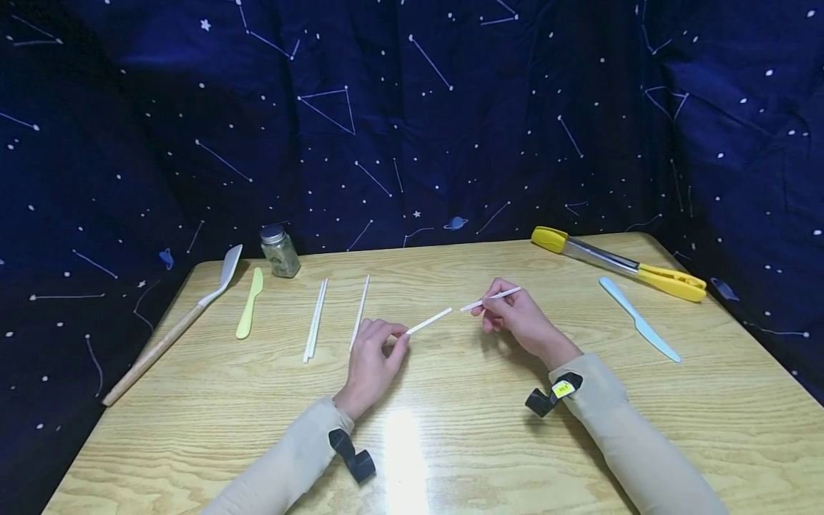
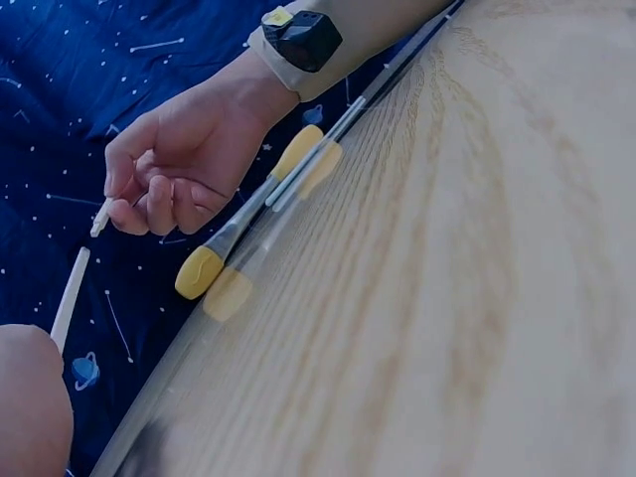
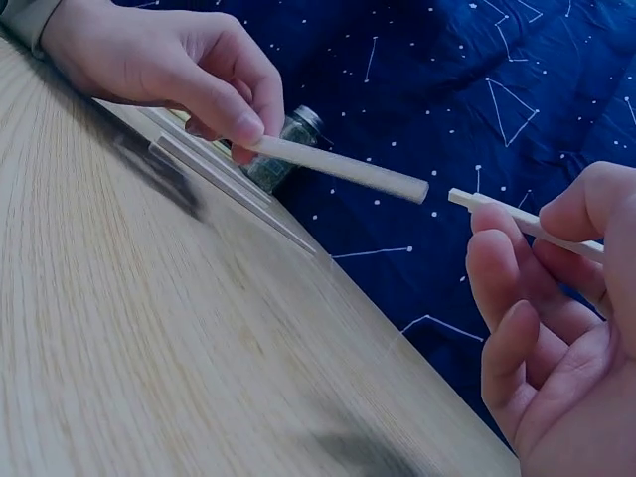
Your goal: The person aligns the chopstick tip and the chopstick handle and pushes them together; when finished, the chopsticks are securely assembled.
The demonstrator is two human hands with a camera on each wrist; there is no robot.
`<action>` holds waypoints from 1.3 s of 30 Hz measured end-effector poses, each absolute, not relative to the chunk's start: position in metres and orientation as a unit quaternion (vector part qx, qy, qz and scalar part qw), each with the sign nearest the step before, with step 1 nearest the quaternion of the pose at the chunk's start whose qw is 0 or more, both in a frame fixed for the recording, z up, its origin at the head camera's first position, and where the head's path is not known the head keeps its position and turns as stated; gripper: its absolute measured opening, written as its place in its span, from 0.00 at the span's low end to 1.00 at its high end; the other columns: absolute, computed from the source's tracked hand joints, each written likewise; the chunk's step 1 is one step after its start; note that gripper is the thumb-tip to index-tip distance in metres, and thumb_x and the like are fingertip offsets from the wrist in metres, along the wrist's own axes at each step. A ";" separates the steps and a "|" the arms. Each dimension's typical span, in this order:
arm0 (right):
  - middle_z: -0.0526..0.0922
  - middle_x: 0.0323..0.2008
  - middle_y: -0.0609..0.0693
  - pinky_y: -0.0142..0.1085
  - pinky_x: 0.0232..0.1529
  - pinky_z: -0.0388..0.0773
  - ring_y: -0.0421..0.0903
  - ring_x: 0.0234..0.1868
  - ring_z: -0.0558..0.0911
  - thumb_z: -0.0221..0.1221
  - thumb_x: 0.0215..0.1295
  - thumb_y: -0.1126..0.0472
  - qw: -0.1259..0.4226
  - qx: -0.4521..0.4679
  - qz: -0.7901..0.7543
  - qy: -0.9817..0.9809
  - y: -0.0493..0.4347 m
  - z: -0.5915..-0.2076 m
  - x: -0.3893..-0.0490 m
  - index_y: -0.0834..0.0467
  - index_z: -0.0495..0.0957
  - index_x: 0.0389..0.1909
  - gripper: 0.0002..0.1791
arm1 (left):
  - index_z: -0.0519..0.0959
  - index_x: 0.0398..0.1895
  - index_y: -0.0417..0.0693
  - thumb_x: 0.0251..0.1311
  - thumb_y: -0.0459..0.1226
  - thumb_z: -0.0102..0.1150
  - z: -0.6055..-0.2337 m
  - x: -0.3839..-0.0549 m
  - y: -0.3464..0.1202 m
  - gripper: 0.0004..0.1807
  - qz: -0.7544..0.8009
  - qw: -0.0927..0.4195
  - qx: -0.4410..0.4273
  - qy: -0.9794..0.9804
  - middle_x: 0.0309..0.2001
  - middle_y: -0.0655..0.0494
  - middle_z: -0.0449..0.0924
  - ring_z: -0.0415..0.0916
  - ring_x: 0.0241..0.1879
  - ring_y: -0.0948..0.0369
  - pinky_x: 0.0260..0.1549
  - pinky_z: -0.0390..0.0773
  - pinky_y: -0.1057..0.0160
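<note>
My left hand (image 1: 375,361) pinches a short white chopstick piece (image 1: 430,321) between thumb and fingertips. Opposite it, my right hand (image 1: 523,320) holds a second white chopstick piece (image 1: 508,293) in a thumb-and-finger pinch, other fingers curled below. The two ends face each other across a small gap above the table. In the right wrist view, the right piece (image 3: 527,221) has a narrower peg at its end, pointing at the blunt end of the left piece (image 3: 343,171). Left of my left hand, a single white stick (image 1: 362,304) lies partly behind the fingers.
Two white sticks (image 1: 315,322) lie side by side on the wooden table (image 1: 476,429). Farther left are a yellow knife (image 1: 249,304), a wooden-handled spatula (image 1: 174,332) and a glass jar (image 1: 280,254). Yellow tongs (image 1: 618,265) and a blue knife (image 1: 639,320) lie right.
</note>
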State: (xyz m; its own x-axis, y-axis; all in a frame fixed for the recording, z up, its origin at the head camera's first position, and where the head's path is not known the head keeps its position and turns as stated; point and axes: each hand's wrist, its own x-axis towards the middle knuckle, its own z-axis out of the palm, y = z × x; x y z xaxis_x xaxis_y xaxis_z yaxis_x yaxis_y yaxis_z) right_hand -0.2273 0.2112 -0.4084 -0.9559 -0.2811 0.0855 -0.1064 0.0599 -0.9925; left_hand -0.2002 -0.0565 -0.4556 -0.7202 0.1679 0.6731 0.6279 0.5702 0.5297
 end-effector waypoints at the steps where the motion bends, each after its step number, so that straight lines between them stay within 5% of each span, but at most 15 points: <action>1: 0.84 0.28 0.42 0.27 0.25 0.67 0.37 0.20 0.77 0.45 0.71 0.68 0.066 -0.134 -0.673 0.725 0.211 -0.408 -0.227 0.55 0.67 0.31 0.08 | 0.84 0.31 0.45 0.56 0.33 0.64 -0.456 -0.200 -0.057 0.02 -0.403 0.289 -0.245 -0.833 0.28 0.57 0.82 0.68 0.29 0.61 0.28 0.67 0.71; 26: 0.84 0.28 0.45 0.28 0.25 0.68 0.38 0.21 0.77 0.45 0.71 0.69 0.094 -0.143 -0.693 0.700 0.210 -0.405 -0.226 0.53 0.69 0.30 0.11 | 0.83 0.32 0.43 0.57 0.33 0.65 -0.456 -0.203 -0.055 0.02 -0.418 0.301 -0.269 -0.814 0.29 0.57 0.80 0.69 0.30 0.58 0.28 0.72 0.69; 39: 0.84 0.25 0.45 0.29 0.25 0.74 0.39 0.21 0.77 0.45 0.69 0.68 0.093 -0.125 -0.684 0.712 0.210 -0.404 -0.226 0.55 0.70 0.28 0.11 | 0.82 0.31 0.44 0.54 0.32 0.67 -0.456 -0.203 -0.055 0.03 -0.402 0.345 -0.293 -0.796 0.29 0.56 0.80 0.68 0.30 0.60 0.28 0.65 0.69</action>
